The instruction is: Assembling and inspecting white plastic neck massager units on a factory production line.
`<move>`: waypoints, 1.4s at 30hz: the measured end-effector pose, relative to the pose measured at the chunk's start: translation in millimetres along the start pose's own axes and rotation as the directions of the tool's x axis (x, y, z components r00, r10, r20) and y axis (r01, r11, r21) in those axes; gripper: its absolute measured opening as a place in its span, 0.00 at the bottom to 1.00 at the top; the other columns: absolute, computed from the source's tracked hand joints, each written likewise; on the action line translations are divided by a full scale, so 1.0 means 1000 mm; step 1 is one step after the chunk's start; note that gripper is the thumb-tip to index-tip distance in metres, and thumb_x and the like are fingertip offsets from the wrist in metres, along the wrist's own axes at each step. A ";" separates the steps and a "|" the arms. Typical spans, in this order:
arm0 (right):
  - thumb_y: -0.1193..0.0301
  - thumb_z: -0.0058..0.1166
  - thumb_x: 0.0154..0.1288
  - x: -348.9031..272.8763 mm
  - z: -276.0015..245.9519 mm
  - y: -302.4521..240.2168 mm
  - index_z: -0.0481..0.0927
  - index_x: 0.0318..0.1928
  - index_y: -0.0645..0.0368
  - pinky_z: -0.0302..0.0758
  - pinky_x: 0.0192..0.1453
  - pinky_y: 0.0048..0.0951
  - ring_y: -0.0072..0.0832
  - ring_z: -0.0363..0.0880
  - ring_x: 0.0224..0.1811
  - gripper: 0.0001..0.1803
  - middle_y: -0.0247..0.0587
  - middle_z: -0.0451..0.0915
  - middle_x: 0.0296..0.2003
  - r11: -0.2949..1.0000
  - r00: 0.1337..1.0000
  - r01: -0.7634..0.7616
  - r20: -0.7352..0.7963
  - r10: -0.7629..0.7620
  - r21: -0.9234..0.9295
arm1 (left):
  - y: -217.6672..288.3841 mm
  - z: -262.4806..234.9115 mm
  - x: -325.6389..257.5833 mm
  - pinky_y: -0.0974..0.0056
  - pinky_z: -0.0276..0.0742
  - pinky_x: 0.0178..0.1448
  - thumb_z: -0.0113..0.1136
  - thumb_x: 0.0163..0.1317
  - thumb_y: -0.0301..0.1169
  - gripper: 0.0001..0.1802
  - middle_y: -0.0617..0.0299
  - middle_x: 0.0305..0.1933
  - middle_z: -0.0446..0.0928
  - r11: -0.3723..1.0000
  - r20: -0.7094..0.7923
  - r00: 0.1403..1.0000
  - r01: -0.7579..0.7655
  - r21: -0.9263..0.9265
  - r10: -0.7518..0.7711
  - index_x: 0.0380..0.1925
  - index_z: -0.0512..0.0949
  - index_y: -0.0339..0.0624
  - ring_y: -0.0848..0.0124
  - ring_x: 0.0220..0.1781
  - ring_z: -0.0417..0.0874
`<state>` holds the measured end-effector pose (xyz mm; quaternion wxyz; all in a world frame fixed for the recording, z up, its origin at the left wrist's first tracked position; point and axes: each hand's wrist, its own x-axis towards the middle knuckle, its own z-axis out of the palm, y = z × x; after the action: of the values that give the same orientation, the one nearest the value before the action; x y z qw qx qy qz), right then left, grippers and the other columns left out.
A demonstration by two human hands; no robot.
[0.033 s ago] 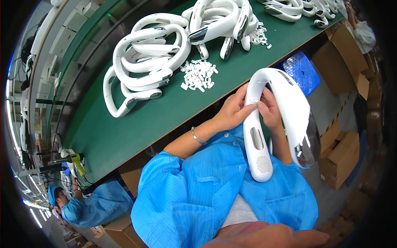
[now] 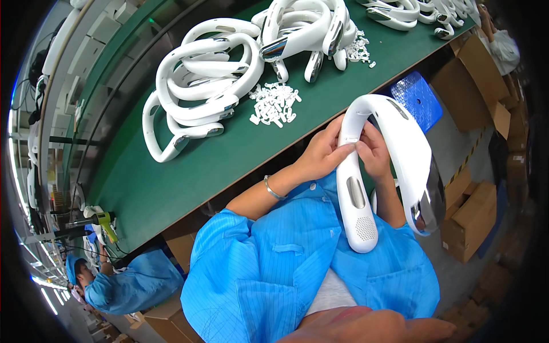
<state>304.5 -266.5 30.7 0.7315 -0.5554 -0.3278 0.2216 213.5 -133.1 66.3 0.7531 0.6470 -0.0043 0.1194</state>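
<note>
A white U-shaped neck fan (image 2: 347, 166) hangs in front of my chest, its bend at the top and both arms pointing down. One arm bears a slot and a round patch of small holes; the wider arm ends in a shiny dark panel. My left hand (image 2: 321, 150) is closed round the inner arm, thumb on its front near a small recess. From the other side my right hand (image 2: 374, 150) grips the same arm, its thumb close to my left thumb. Any small piece under the thumbs is too hidden to make out.
On the green table (image 2: 194, 166) lie stacked neck fans (image 2: 211, 106) and a heap of small white plastic pieces (image 2: 274, 104). A blue stool (image 2: 416, 102) and cardboard boxes (image 2: 472, 220) stand to the right. A co-worker in blue (image 2: 134, 283) sits at the left near a green power tool (image 2: 106, 223).
The wide arm of the neck fan has shifted slightly right and down. My hands keep their hold in the same spot.
</note>
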 end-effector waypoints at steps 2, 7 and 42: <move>0.79 0.42 0.58 0.004 -0.007 -0.010 0.63 0.61 0.73 0.71 0.55 0.29 0.29 0.76 0.48 0.28 0.45 0.75 0.47 0.997 0.998 -0.046 0.048 0.049 -0.066 | 0.006 0.000 0.001 0.67 0.77 0.46 0.52 0.62 0.27 0.31 0.50 0.50 0.72 1.000 0.001 1.000 -0.010 0.009 0.010 0.65 0.55 0.35 0.69 0.47 0.78; 0.79 0.43 0.54 0.011 -0.011 -0.015 0.67 0.57 0.73 0.70 0.55 0.27 0.27 0.76 0.48 0.27 0.44 0.75 0.46 0.993 0.993 -0.097 0.057 0.101 -0.066 | 0.011 0.002 0.004 0.65 0.75 0.48 0.52 0.62 0.27 0.31 0.47 0.51 0.72 0.996 -0.032 0.998 -0.054 0.073 0.056 0.65 0.56 0.35 0.66 0.48 0.78; 0.76 0.46 0.63 0.043 -0.017 -0.033 0.74 0.53 0.63 0.74 0.51 0.29 0.29 0.79 0.44 0.17 0.46 0.81 0.42 0.861 0.881 -0.048 0.385 0.276 -0.507 | -0.044 -0.034 -0.022 0.60 0.75 0.59 0.51 0.65 0.30 0.28 0.46 0.60 0.68 0.548 0.095 0.920 0.307 -0.778 -0.379 0.64 0.58 0.37 0.64 0.59 0.74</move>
<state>345.1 -257.7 69.8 0.4530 -0.6807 -0.4813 0.3159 195.0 -110.2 14.1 0.9657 0.2381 0.1024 -0.0167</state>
